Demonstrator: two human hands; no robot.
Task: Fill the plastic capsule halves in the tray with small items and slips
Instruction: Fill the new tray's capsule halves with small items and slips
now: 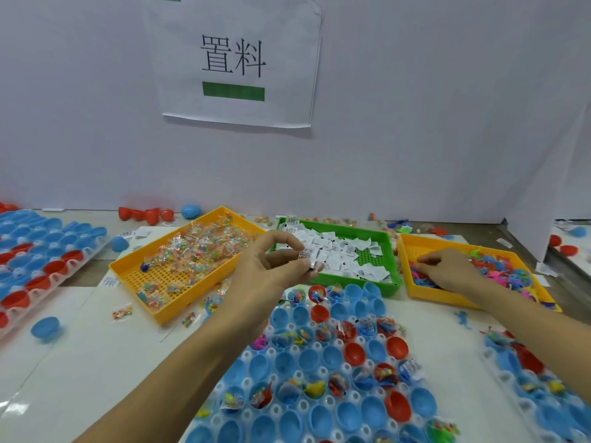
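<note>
1. The left hand hovers above the near edge of the green bin, its fingers curled and pinching a small white slip between thumb and fingertips.
2. The right hand reaches into the right yellow bin, palm down, fingers bent into the pile of small coloured toys; whether it has hold of one cannot be told.
3. The green bin holds a heap of white slips, with part of its perforated floor bare on the right.
4. Just below the hands lies the clear tray of blue and red capsule halves. Some halves hold toys, sweets or slips; many are bare inside.
5. The left yellow bin holds wrapped sweets, and a few packets lie on the table beside it.
6. Another tray of halves sits at far left, a third at the right edge.
7. Loose red and blue halves lie along the wall, under a paper sign.
</note>
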